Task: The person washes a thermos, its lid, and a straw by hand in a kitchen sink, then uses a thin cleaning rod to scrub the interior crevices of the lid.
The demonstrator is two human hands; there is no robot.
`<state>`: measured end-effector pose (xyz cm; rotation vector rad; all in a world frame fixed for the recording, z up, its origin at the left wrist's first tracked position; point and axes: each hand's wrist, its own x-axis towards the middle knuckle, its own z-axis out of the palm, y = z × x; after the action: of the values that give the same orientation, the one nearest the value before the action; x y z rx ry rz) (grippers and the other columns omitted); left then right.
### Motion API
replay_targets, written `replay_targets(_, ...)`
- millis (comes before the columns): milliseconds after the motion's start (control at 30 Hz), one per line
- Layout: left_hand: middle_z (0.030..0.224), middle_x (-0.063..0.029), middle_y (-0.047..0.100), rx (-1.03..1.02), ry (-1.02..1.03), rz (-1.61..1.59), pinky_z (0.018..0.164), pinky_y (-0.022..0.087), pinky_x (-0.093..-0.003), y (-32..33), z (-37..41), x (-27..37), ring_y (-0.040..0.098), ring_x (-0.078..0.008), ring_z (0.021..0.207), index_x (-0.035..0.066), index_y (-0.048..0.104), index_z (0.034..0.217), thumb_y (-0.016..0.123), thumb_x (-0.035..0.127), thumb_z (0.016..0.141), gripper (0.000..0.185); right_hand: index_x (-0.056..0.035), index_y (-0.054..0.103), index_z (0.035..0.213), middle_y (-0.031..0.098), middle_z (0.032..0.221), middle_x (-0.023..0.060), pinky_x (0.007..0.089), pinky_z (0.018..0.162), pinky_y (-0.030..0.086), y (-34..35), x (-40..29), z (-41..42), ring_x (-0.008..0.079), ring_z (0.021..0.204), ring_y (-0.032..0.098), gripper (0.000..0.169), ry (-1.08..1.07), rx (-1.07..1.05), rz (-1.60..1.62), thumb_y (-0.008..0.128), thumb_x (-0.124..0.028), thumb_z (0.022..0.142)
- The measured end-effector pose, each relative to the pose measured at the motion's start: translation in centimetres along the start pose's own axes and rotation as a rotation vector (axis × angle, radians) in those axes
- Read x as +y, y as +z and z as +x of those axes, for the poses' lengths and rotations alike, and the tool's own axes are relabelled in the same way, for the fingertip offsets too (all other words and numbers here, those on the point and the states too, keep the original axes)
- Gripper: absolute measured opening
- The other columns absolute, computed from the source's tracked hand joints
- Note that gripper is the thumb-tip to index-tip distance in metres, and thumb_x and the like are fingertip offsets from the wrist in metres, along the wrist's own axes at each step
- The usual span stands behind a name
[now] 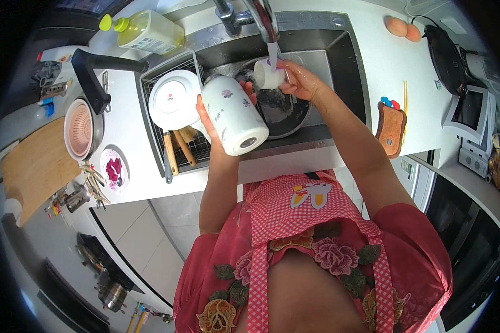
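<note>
My left hand [210, 120] is wrapped around a white thermos flask [232, 114] with a flower print, tilted over the near side of the sink with its base towards me. In my right hand [298, 81] is a small white cup [268, 75], held beneath the chrome faucet [266, 25]. Water runs from the spout onto the cup and splashes down. Below both hands a dark round pan [289, 118] with water in it sits in the steel sink [346, 62]. The flask's mouth end is partly hidden behind its body.
Left of the flask, a wire rack [150, 137] holds a white plate [171, 100] and wooden-handled utensils [171, 156]. A black pan handle [116, 64] juts beside it. A yellow soap bottle [152, 33] stands behind. On the right counter lie a toast-shaped item [389, 131] and peaches [396, 26].
</note>
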<state>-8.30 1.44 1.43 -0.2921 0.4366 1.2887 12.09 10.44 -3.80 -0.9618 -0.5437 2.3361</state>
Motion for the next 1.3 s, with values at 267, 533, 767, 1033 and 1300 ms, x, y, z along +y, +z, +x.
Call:
replay_targets(267, 0.116, -0.0187, 0.055, -0.005, 0.027, 0.148, 0.083, 0.042, -0.067, -0.6, -0.3, -0.3, 0.057, -0.0405, 0.098, 0.008, 0.048, 0.123, 0.045, 0.069, 0.074, 0.078, -0.0088, 0.056, 0.1, 0.05, 0.068, -0.002, 0.017, 0.036, 0.017, 1.2, 0.1, -0.5, 0.0032, 0.047, 0.036, 0.03, 0.051, -0.02, -0.215, 0.063, -0.032, 0.082)
replay_targets(533, 0.111, -0.0198, 0.057, 0.105, 0.033, 0.154, 0.079, 0.048, -0.0579, 0.5, -0.5, -2.4, 0.057, -0.0418, 0.093, 0.005, 0.055, 0.114, 0.04, 0.064, 0.077, 0.071, -0.0125, 0.058, 0.106, 0.05, 0.073, -0.0059, 0.0134, 0.043, 0.023, 3.0, 0.4, -2.6, 0.0006, 0.055, 0.039, 0.044, -0.036, 0.137, -0.402, 0.071, -0.041, 0.076)
replay_targets(767, 0.106, -0.0161, 0.06, 0.008, -0.024, 0.257, 0.091, 0.041, -0.0612, -0.7, -0.9, -2.3, 0.058, -0.036, 0.095, 0.004, 0.053, 0.117, 0.043, 0.065, 0.076, 0.074, -0.0093, 0.061, 0.104, 0.051, 0.071, -0.006, 0.0145, 0.039, 0.02, 2.3, 0.9, -3.5, 0.0001, 0.051, 0.037, 0.036, -0.096, 0.241, -0.303, 0.066, -0.038, 0.082)
replay_targets(1033, 0.103, -0.0167, 0.062, 0.02, -0.041, 0.429, 0.086, 0.048, -0.0498, -1.2, -1.1, -2.3, 0.061, -0.0357, 0.091, 0.001, 0.053, 0.118, 0.041, 0.064, 0.078, 0.076, -0.0112, 0.064, 0.107, 0.052, 0.072, -0.0086, 0.0158, 0.048, 0.021, 4.3, 0.0, -3.7, 0.0012, 0.057, 0.036, 0.054, -0.034, 0.339, -0.65, 0.063, -0.056, 0.077)
replay_targets(1300, 0.101, -0.0172, 0.062, 0.199, 0.148, 0.454, 0.076, 0.051, -0.0442, 0.3, -0.6, -2.6, 0.061, -0.0335, 0.089, 0.002, 0.055, 0.114, 0.038, 0.064, 0.079, 0.073, -0.0141, 0.057, 0.117, 0.049, 0.075, -0.0096, 0.0146, 0.049, 0.023, 4.5, 1.1, -4.3, 0.0016, 0.062, 0.037, 0.054, -0.045, 0.267, -0.561, 0.068, -0.047, 0.076)
